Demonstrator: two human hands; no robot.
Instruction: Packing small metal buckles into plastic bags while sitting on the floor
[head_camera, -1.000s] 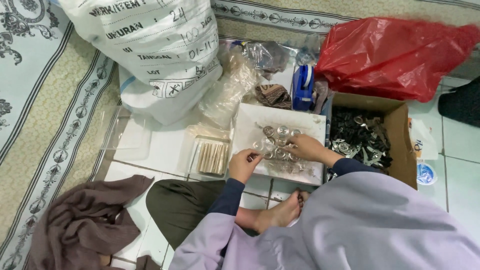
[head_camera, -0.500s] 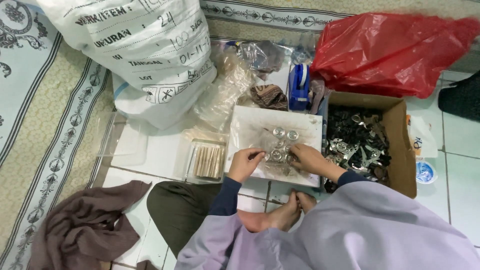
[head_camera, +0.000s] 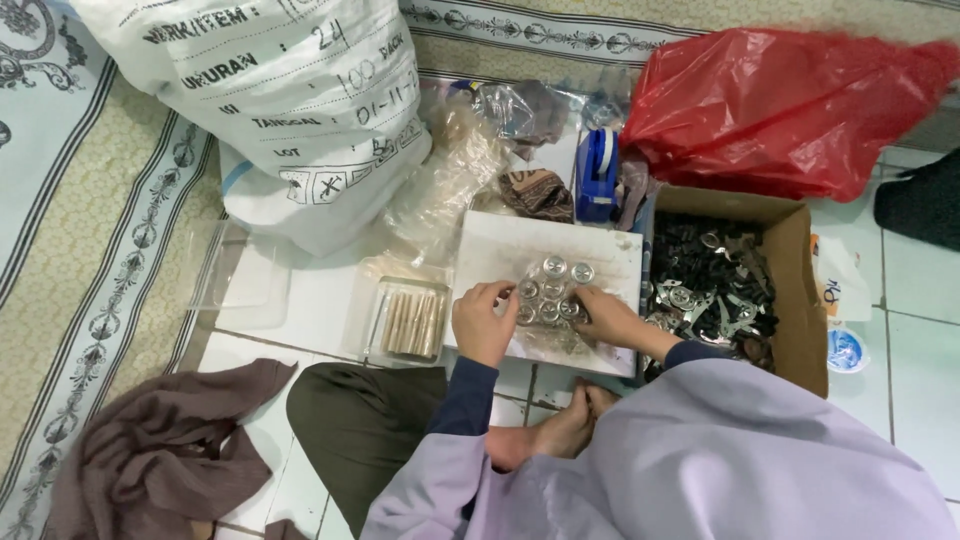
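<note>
Head view shows my left hand (head_camera: 484, 322) and right hand (head_camera: 606, 318) pinching a clear plastic bag of small metal caps (head_camera: 548, 300) between them on the white board (head_camera: 500, 240); light, slippery, best gripped at its edges.

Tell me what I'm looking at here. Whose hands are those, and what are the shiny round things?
The camera sits on a person's head and looks down, so you see their own arms. They sit on the floor by a white board. The left hand and right hand both touch a clear bag of small shiny discs on the board. Right of it is a cardboard box of dark metal bits. Left of it is a clear tray of little sticks. Behind are a white sack and a red bag.
</note>
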